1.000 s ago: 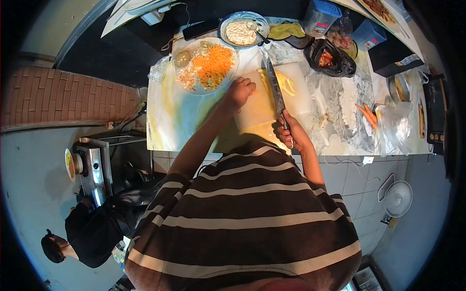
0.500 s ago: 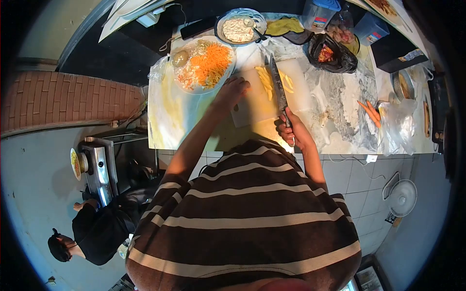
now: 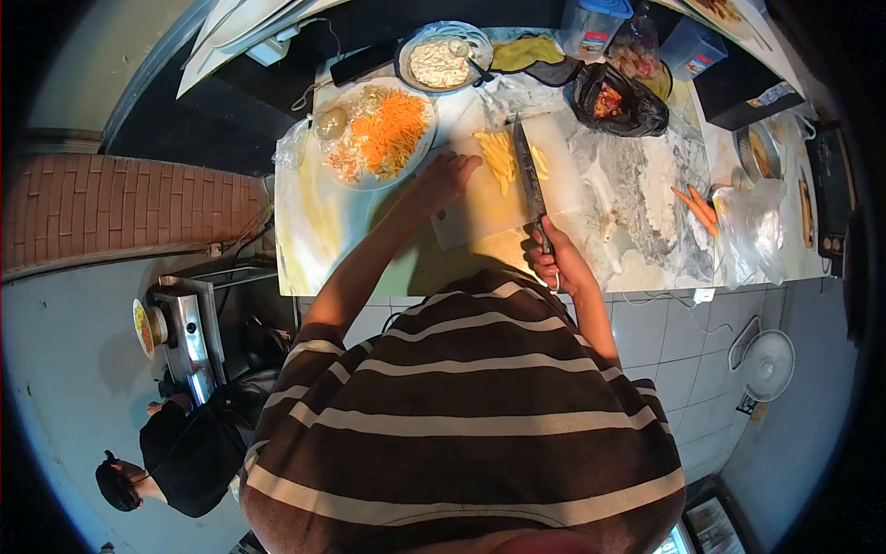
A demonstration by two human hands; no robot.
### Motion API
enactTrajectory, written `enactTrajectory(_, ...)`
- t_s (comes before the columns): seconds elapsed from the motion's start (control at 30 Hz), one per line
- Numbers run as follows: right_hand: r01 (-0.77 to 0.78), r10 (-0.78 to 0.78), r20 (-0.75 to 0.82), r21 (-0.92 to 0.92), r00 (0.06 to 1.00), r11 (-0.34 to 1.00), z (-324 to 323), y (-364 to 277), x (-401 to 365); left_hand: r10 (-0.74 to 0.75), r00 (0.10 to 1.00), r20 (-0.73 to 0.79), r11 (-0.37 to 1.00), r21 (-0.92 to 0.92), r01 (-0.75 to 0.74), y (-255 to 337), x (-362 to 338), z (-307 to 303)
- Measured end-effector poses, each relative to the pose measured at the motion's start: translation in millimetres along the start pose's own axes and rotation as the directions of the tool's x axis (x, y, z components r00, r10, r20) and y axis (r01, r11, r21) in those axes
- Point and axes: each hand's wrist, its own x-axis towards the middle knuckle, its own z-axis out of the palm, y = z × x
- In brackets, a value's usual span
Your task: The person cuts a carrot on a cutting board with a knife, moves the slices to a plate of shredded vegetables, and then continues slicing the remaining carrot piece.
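Observation:
My right hand (image 3: 561, 257) is wrapped round the handle of a large kitchen knife (image 3: 529, 171), its dark blade pointing away from me over a white cutting board (image 3: 480, 214). Pale yellow cut strips (image 3: 496, 159) lie on the board left of the blade, and a few more show just to its right. My left hand (image 3: 447, 181) is over the board's left edge, fingers loosely bent and apart, with nothing visible in them. Close beyond it stands a large plate (image 3: 354, 179) heaped with shredded orange carrot (image 3: 392, 129) and paler shreds.
At the back are a bowl of creamy mixture (image 3: 438, 63), a black plastic bag (image 3: 637, 113) and a clear tub (image 3: 591, 32). Whole carrots (image 3: 697, 210) lie beside a clear plastic bag (image 3: 752, 222) at right. Another person (image 3: 194, 452) in black is by a stove (image 3: 192, 337).
The view has shifted slightly. The knife sits a little further right relative to the strips, and fewer strips show to its right. My left hand remains near the board's left edge.

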Motion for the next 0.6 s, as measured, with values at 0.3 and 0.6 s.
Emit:
enactTrajectory(0.3,-0.004,0.004,-0.016,-0.012,1.0,1.0,12,-5,-4,-0.305,0.95,-0.059,0.863,-0.44,0.25,-72,-5,-29)
enactTrajectory(0.6,0.033,-0.066,-0.11,-0.282,0.992,0.959,29,-4,2,-0.459,0.836,-0.301,0.812,-0.524,0.257,-119,-24,-47)
